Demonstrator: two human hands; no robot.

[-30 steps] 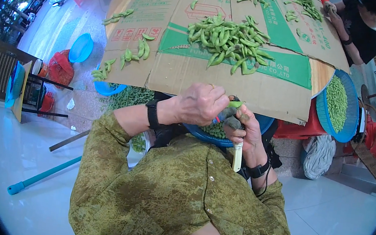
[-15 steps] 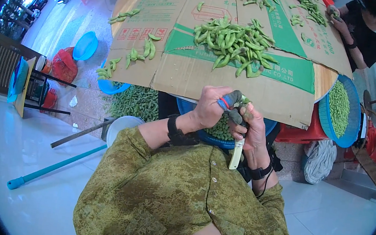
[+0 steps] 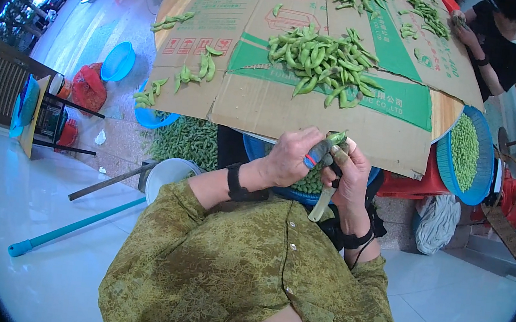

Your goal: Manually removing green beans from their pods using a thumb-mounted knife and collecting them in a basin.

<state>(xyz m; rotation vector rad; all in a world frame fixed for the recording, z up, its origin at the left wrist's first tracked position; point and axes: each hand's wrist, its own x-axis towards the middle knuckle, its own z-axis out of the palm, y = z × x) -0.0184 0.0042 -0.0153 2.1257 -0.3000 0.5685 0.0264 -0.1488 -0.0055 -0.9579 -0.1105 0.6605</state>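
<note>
Just past the cardboard's front edge, my left hand is closed on a green soybean pod, with dark covers and red-blue wrap on its fingers. My right hand meets it there, its thumb against the pod. That same hand grips a knife by its pale handle, which points down toward me; the blade is hidden by the fingers. Under both hands sits a blue basin with shelled green beans. Ahead, a heap of soybean pods lies on the cardboard.
A blue basket of shelled beans stands at the right. Left of the hands lie a pile of pods on the floor, a white bucket and a teal pole. A co-worker's hand is at the far right table edge.
My hands have tilted and shifted slightly, and the pod now shows more between the fingertips. The knife handle has swung a little to the left.
</note>
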